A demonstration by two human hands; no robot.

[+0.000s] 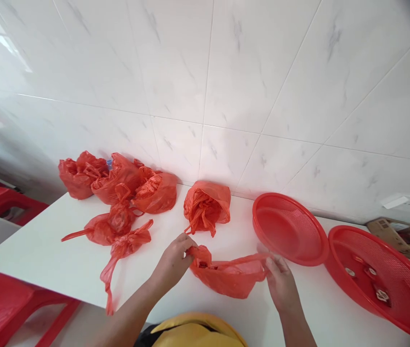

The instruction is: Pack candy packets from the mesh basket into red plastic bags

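Observation:
A thin red plastic bag (pixel 226 282) is stretched between my two hands above the white table, its mouth partly open. Dark small items show inside its left end, too small to name. My left hand (pixel 178 258) pinches the bag's left edge. At the other side, my right hand (pixel 280 279) grips the right edge between thumb and fingers. Just behind stands another red bag (pixel 206 205), bunched up with loose handles. To the left lie several red bags, among them a small knotted bag (pixel 127 244) with a long handle trailing over the table edge.
Right of my hands sits a red mesh basket (pixel 287 229). A second red basket (pixel 360 246) beside it holds several small packets. A cardboard box (pixel 403 241) is behind that. Red stools (pixel 13 303) stand at the left, and a tiled wall (pixel 176 72) backs the white table (pixel 60 250).

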